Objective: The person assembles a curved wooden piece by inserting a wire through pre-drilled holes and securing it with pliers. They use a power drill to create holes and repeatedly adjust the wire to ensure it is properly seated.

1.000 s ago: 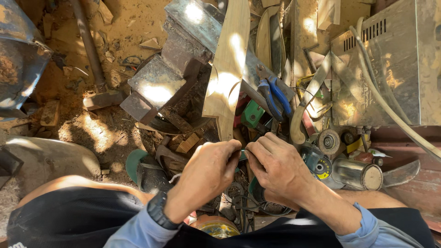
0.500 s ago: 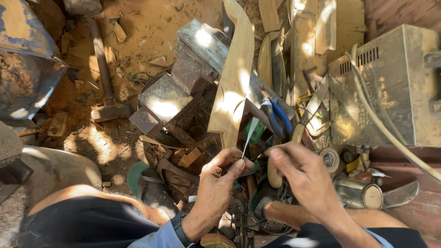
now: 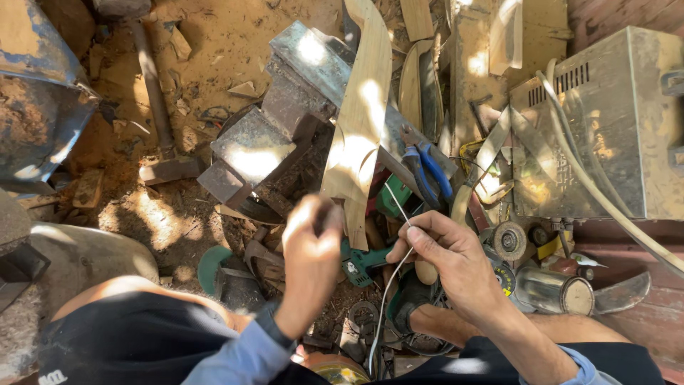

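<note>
Right hand (image 3: 456, 267) fingers pinched on thin white wire (image 3: 390, 281); left hand (image 3: 311, 242) loosely curled, blurred, grip unclear, near curved wooden plank (image 3: 360, 128).

I count two hands, my left hand (image 3: 311, 246) and my right hand (image 3: 447, 258); one thin white wire (image 3: 388, 285); one blue-handled pliers (image 3: 427, 171); one hammer (image 3: 158, 114); one metal can (image 3: 554, 291); one grey metal box (image 3: 605, 121).
</note>
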